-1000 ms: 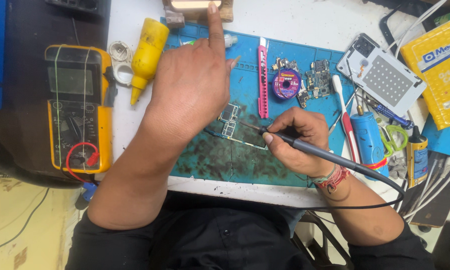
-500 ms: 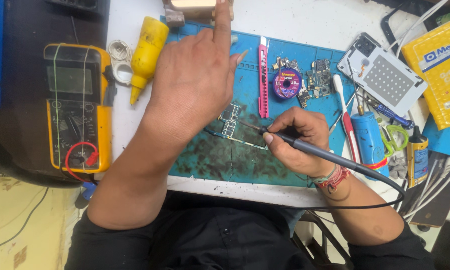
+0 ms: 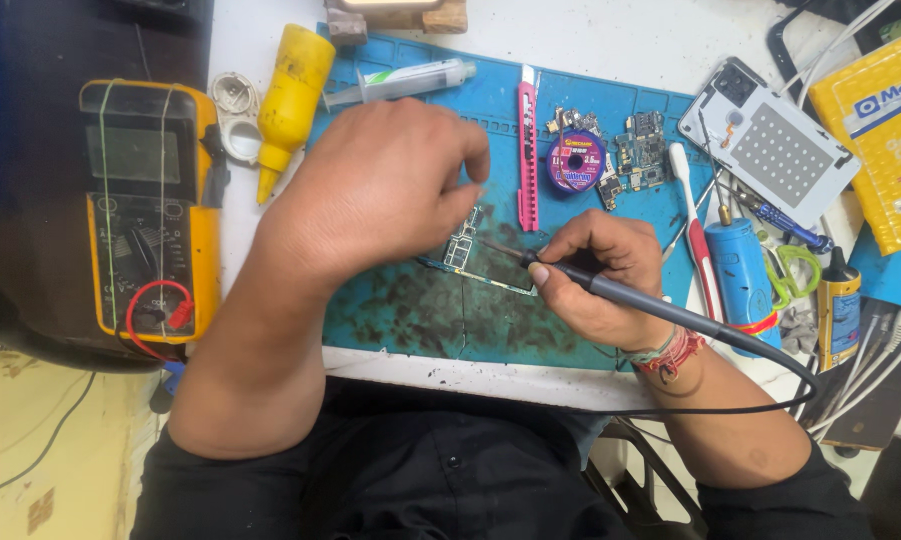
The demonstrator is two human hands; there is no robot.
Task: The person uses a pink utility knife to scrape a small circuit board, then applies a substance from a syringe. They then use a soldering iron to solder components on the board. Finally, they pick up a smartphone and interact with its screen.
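Note:
A small circuit board [image 3: 467, 250] lies on the stained blue work mat [image 3: 420, 310]. My right hand [image 3: 595, 275] grips a black soldering iron [image 3: 650, 305] like a pen, its tip touching the board's right side. My left hand [image 3: 380, 190] hovers over the board's left part with fingers curled down toward it; whether the fingertips press the board is hidden.
A yellow multimeter [image 3: 148, 210] sits at the left, a yellow squeeze bottle [image 3: 288, 85] and a syringe [image 3: 400, 82] behind my left hand. A pink cutter [image 3: 527, 150], solder wick spool [image 3: 574, 160], toothbrush [image 3: 692, 225], blue cylinder [image 3: 742, 265] and phone back cover [image 3: 770, 150] crowd the right.
My left hand, earlier stretched out with a finger pointing toward the mat's far edge, has curled its fingers down over the board. The right hand and iron have stayed put.

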